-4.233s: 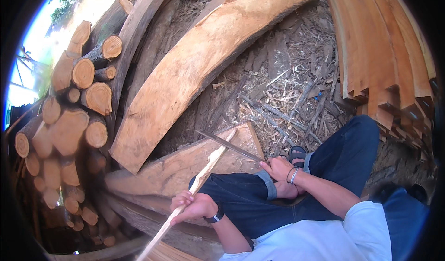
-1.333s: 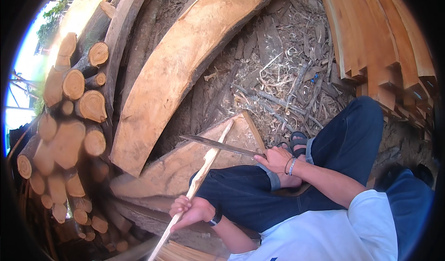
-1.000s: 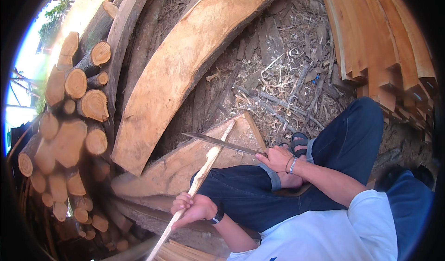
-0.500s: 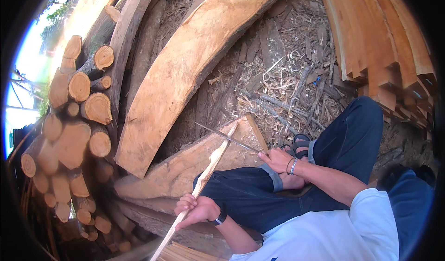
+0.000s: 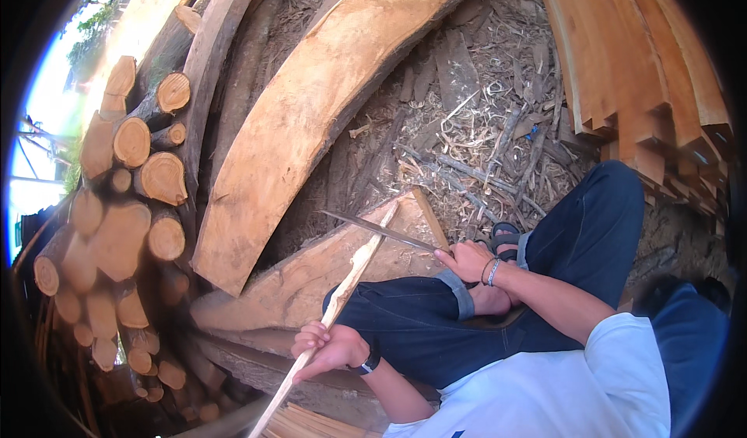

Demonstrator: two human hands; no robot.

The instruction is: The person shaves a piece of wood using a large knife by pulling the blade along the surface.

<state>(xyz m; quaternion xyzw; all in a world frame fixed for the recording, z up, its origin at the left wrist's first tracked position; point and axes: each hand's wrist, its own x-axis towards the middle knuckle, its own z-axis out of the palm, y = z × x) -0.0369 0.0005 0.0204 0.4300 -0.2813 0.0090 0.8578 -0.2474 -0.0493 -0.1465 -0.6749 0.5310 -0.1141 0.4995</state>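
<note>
My left hand (image 5: 334, 350) is closed around a long, pale, peeled wooden stick (image 5: 348, 286). The stick slants from the lower edge up past my knee, its far end over a slab. In my right hand (image 5: 470, 262) is a long, narrow-bladed knife (image 5: 410, 241), its handle mostly hidden by my fingers. The blade points left and crosses the stick near its far end; whether it touches the wood I cannot tell. Under the stick's far end lies a flat wooden slab (image 5: 296, 289), beside my bent legs in dark trousers (image 5: 436, 329).
A large curved plank (image 5: 303, 103) lies ahead. Cut logs (image 5: 131, 144) are stacked at left, sawn boards (image 5: 622, 57) at far right. Bark and shavings (image 5: 482, 134) cover the ground between. At the right edge, dark blue cloth (image 5: 689, 341) shows beside me.
The knife has shifted slightly left and its blade has turned, showing more of its flat. My left hand and the stick have barely moved.
</note>
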